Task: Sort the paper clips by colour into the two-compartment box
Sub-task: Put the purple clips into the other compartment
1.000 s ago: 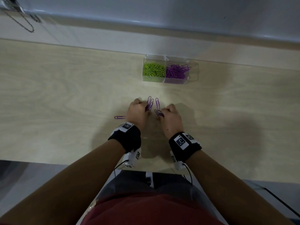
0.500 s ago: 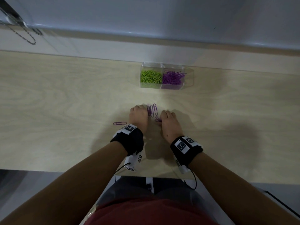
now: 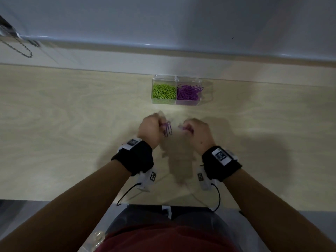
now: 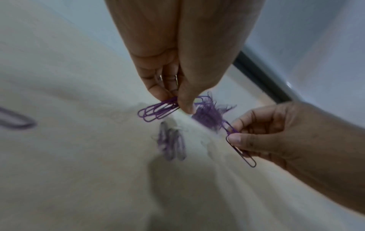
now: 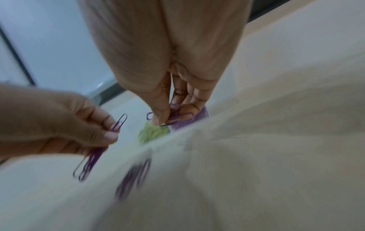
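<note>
left hand point(image 3: 149, 128) raised off table point(image 3: 72, 133), pinching bunch of purple clips point(image 4: 158, 111). right hand point(image 3: 197, 132) raised too, pinching more purple clips point(image 5: 173, 116). box point(image 3: 175, 80) at far edge, well apart: green clips point(image 3: 163, 91) in left compartment, purple pile point(image 3: 187, 92) in right. loose clip point(image 4: 15, 118) on table, blurred.
</note>
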